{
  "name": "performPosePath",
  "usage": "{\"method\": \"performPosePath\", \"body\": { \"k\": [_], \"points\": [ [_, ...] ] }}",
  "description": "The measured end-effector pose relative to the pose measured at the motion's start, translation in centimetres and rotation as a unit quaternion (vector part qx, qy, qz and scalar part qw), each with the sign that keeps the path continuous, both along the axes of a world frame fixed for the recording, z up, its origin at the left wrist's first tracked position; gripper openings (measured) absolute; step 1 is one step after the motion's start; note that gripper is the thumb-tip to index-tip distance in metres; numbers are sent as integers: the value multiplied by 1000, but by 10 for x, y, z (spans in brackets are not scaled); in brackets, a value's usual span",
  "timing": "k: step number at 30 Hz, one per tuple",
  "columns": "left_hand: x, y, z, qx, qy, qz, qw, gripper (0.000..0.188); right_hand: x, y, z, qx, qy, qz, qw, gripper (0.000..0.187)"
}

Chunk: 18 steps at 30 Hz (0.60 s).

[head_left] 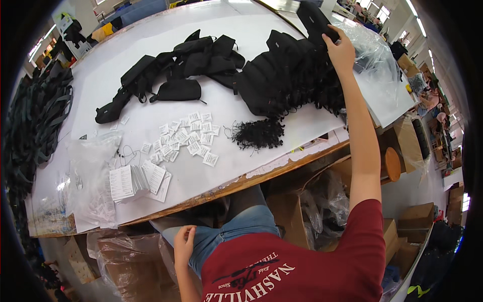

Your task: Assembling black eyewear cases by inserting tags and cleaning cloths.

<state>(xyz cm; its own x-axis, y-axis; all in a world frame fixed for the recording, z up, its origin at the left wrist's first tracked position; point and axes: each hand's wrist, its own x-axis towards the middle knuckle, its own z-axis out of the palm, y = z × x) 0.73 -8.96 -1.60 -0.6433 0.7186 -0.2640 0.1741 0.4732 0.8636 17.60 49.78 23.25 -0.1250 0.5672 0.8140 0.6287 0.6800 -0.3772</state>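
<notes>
Reaching forward | right hand [340, 49] pinching black pouch [313, 21] | left hand [184, 245] low, loosely curled

Pouches [216, 64] behind packets [186, 135] on table [229, 168], straps [43, 113] left.

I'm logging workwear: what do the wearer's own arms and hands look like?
A plain, short dark-red sleeve covers the right shoulder; the right forearm is bare. The left hand and right hand are gloveless; no watch shows.
</notes>
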Motion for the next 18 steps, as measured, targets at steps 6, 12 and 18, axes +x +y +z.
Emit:
{"method": "performPosePath", "body": {
  "k": [6, 12, 18],
  "points": [
    [13, -16, -41, -20, 34, 15, 999, 20, -10, 44, -27, -70, -108, 10, 992, 37],
    [10, -13, -51, -50, 48, 8, 998, 18, -18, 45, -35, -296, 20, 82, 951, 38],
    [9, -9, -50, -29, 23, 18, 999, 16, -9, 53, -41, -97, -199, -47, 974, 49]
  ]
}}
